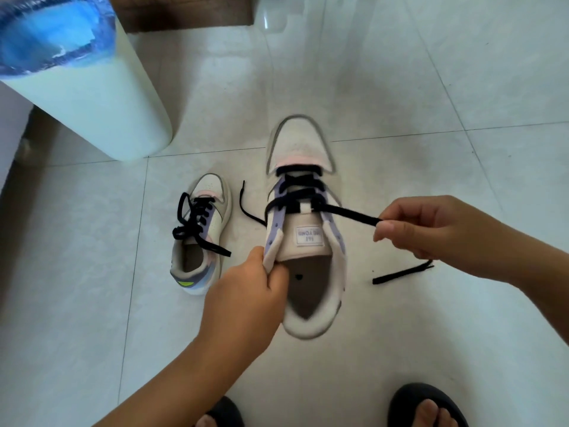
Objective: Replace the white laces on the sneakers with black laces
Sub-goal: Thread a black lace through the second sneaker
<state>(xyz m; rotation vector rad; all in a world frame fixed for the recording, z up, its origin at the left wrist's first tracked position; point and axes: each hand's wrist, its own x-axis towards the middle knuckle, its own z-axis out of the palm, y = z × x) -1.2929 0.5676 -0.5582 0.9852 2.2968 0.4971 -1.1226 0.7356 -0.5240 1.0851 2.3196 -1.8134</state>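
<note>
I hold a white and lilac sneaker (303, 143) up over the floor, toe pointing away. My left hand (246, 291) pinches its left collar edge beside the tongue. A black lace (348, 211) is threaded through the lower eyelets. My right hand (428, 226) pinches that lace and draws it out to the right, and its tail hangs below the hand. The lace's other end (246, 204) dangles on the left of the shoe. A second sneaker (200, 238) stands on the floor to the left, fully laced in black.
The floor is pale glossy tile (431, 103). A white water dispenser (101, 97) with a blue bottle (52, 29) stands at the upper left. A brown wooden piece (184, 10) is at the top. My feet in dark slippers (425, 405) are at the bottom.
</note>
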